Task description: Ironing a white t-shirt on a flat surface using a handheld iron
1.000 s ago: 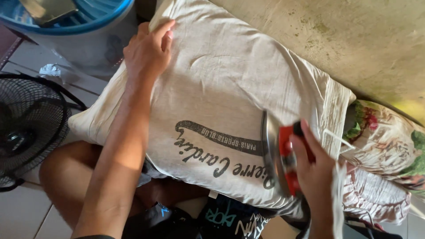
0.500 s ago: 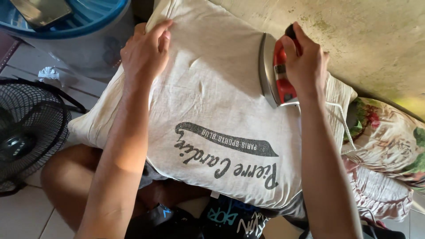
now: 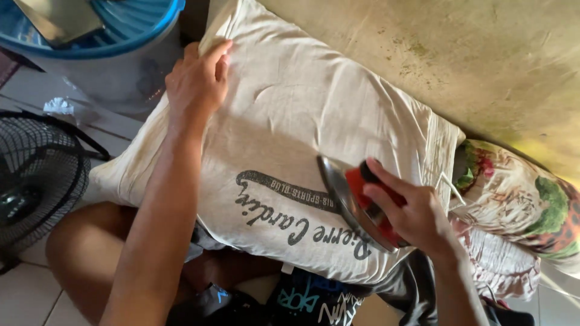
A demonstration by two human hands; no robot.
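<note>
Tiled floor shows at the left, with a black fan [image 3: 30, 181] and a blue-rimmed tub [image 3: 109, 42] by the pillow's far left corner. Your beige shirt [image 3: 290, 139] lies spread over the pillow [image 3: 130, 163] across your lap. Your left hand [image 3: 196, 81] lies flat, fingers spread, pinning the cloth at the far left corner. Your right hand [image 3: 408, 211] grips the red iron [image 3: 356, 202] at the near right edge, over the dark print. Faint creases remain mid-shirt, so pressing looks unfinished.
</note>
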